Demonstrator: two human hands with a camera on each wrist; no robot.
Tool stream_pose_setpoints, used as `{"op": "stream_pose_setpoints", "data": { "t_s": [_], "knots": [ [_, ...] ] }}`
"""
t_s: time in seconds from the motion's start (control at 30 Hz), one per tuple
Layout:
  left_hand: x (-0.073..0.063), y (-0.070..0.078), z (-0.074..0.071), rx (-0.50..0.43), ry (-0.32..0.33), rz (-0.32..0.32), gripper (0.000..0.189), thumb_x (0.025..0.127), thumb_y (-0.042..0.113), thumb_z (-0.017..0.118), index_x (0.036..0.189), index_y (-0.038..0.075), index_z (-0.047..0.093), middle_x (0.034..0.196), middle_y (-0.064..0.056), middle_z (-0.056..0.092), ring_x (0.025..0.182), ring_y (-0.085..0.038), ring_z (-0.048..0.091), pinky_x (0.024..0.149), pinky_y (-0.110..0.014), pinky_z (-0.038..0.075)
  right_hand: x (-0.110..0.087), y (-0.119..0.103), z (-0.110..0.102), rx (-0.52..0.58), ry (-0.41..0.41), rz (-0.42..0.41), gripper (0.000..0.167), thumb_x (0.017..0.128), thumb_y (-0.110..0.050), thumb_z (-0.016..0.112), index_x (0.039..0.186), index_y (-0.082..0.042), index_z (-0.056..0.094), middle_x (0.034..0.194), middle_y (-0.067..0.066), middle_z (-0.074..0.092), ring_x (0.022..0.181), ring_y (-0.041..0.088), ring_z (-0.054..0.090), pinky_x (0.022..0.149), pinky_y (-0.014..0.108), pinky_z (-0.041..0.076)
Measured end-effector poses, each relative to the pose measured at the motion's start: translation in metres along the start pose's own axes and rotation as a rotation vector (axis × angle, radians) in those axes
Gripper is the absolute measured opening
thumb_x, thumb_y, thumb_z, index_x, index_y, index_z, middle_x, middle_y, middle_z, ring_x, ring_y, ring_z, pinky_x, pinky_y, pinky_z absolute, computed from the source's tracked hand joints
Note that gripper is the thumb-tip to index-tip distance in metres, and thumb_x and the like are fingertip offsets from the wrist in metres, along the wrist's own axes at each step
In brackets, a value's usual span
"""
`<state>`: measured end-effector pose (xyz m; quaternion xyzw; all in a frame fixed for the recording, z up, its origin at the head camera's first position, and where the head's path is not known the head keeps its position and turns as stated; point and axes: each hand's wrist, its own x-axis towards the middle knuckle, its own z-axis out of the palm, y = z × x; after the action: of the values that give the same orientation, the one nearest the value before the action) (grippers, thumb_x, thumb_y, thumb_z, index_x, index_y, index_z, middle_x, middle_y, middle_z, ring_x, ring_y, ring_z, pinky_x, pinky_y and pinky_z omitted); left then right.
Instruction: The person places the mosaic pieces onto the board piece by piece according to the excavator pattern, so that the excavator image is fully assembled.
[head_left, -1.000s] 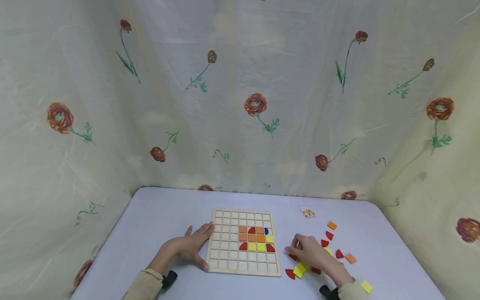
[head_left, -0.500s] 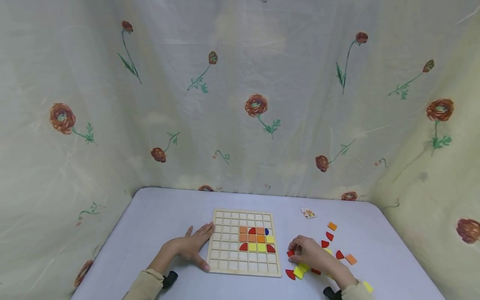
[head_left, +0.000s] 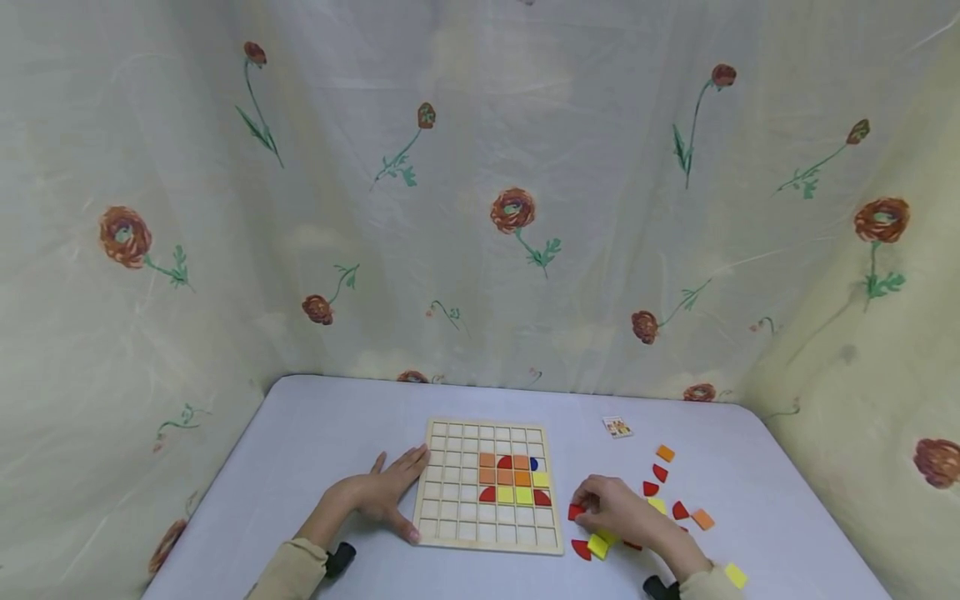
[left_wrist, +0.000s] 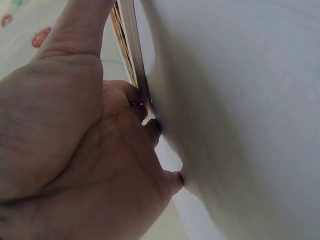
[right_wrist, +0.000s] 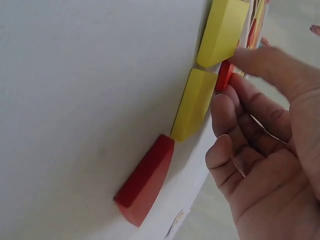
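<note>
A wooden grid board (head_left: 457, 508) lies on the table with orange, red, yellow and blue tiles in some of its squares. My left hand (head_left: 386, 492) rests at the board's left side with fingers spread, thumb by the near corner. In the left wrist view its fingertips meet the board's edge (left_wrist: 132, 45). To the right of the board, my right hand (head_left: 618, 507) pinches a red tile (head_left: 576, 512) between thumb and fingers. That red tile (right_wrist: 224, 76) is partly hidden behind the fingers in the right wrist view. Yellow tiles (head_left: 597, 546) and a red quarter-circle tile (head_left: 581, 549) lie just below this hand.
Loose tiles are scattered to the right, among them an orange tile (head_left: 702, 519), a red tile (head_left: 680, 509) and a yellow tile (head_left: 735, 575). A small printed card (head_left: 617, 427) lies farther back. A flowered curtain (head_left: 480, 317) surrounds the table.
My right hand first uncovered the red tile at its fingertips, then shifted it slightly left and nearer to me. The left hand and the board have stayed in place.
</note>
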<state>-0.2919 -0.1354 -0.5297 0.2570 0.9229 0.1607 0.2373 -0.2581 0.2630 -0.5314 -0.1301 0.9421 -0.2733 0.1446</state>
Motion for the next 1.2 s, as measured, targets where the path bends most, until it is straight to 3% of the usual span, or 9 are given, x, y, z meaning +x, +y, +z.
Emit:
{"op": "stream_pose_setpoints", "data": {
  "t_s": [0.2,0.47,0.87,1.2],
  "knots": [
    [0.0,0.0,0.001,0.006,0.002,-0.006,0.129,0.062,0.062,0.079,0.156,0.009,0.008,0.164,-0.009,0.001,0.152,-0.027,0.001,0.119,-0.06,-0.001,0.002,-0.012,0.003,0.02,-0.019,-0.012,0.021,0.081,-0.026,0.078,0.095,-0.017,0.066,0.08,-0.004,0.057,0.075,0.012,0.051,0.06,0.02,0.043],
    [0.002,0.001,0.004,-0.001,0.003,-0.002,0.129,0.062,0.061,0.08,0.156,0.009,0.008,0.164,-0.009,0.002,0.152,-0.027,0.001,0.119,-0.061,-0.001,0.007,-0.03,0.013,0.009,-0.055,-0.155,0.015,0.083,-0.024,0.076,0.092,-0.016,0.066,0.083,-0.005,0.058,0.073,0.011,0.051,0.059,0.019,0.043],
    [0.002,0.001,0.004,-0.005,0.003,-0.005,0.13,0.061,0.061,0.08,0.156,0.009,0.008,0.164,-0.008,0.001,0.152,-0.026,0.0,0.119,-0.06,-0.002,0.008,-0.031,0.011,-0.02,-0.08,-0.202,0.009,0.087,-0.015,0.072,0.095,-0.018,0.073,0.092,-0.01,0.063,0.081,0.007,0.053,0.073,0.02,0.051],
    [0.002,-0.002,0.002,-0.005,0.013,-0.005,0.131,0.06,0.061,0.08,0.156,0.009,0.009,0.164,-0.008,0.001,0.152,-0.027,0.001,0.118,-0.061,-0.002,0.013,-0.034,0.009,-0.04,-0.073,-0.212,0.013,0.087,-0.011,0.07,0.096,-0.019,0.075,0.092,-0.011,0.063,0.081,0.005,0.054,0.076,0.021,0.053]
  ]
}}
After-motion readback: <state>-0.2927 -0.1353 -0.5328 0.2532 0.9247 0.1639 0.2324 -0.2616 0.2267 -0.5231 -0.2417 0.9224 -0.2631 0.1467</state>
